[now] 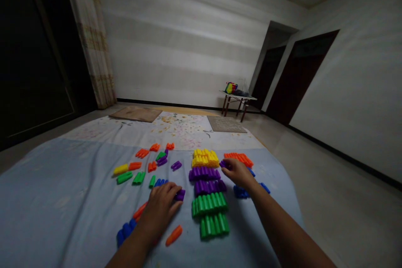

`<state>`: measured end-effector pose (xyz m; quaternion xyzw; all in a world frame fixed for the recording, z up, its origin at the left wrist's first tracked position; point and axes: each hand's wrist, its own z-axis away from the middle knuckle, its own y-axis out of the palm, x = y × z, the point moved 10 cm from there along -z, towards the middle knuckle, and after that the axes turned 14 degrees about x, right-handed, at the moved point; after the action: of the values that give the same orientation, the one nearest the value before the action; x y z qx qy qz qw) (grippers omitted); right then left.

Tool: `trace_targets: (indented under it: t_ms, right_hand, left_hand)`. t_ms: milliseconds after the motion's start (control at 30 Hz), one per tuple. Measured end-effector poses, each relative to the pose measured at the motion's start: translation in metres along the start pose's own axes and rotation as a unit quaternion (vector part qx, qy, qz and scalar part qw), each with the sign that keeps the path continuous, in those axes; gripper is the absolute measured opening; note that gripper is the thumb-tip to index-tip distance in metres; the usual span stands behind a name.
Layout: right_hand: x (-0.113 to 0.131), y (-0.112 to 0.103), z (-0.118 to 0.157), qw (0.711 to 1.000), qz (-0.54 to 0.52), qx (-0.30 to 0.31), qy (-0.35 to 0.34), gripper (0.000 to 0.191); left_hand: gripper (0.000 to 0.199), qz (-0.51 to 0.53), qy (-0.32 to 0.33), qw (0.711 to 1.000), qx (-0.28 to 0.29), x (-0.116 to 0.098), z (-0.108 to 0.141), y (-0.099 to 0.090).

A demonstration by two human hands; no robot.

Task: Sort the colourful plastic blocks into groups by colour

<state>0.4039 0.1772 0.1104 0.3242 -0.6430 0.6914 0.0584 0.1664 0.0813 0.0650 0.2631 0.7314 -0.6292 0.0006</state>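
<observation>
My left hand [161, 203] is low over the sheet, fingers closed on a purple bullet-shaped plastic piece [180, 195]; its grip is partly hidden. Between thumb and fingertips, my right hand [237, 171] pinches another purple piece [222, 164], close to the right end of the purple rows [205, 173]. Those rows lie side by side in the middle, with yellow rows [204, 158] beyond them and green rows [210, 205] nearer me. Orange pieces [238, 158] line up past my right hand, and blue pieces [241, 192] lie under my right forearm.
Loose orange [173, 235], green [124, 177], yellow [120, 170] and blue pieces [126, 230] are scattered on the left. A pale blue sheet [84, 201] covers the low surface. Two flat mats [136, 114] lie at its far edge. A small table [238, 95] stands by the wall.
</observation>
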Motion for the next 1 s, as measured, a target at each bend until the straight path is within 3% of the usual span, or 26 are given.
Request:
trace_targets:
  t_ms: [233, 567, 767, 1000]
  right_hand:
    - [-0.001, 0.022, -0.006, 0.997, 0.042, 0.048, 0.045, 0.032]
    - [0.013, 0.041, -0.026, 0.987, 0.132, 0.032, 0.083, 0.033]
    - [0.01, 0.038, -0.017, 0.986, 0.145, 0.022, 0.078, 0.036]
    - [0.004, 0.033, -0.009, 0.987, 0.142, 0.013, 0.073, 0.03]
  left_hand:
    - [0.03, -0.005, -0.028, 0.998, 0.06, -0.001, 0.001, 0.01]
    - [0.03, -0.004, -0.038, 0.997, 0.066, -0.002, 0.002, 0.006]
    - [0.036, -0.019, -0.042, 0.997, 0.054, -0.001, 0.003, 0.007]
    - [0.046, -0.063, -0.107, 0.992, 0.027, 0.007, 0.004, 0.002]
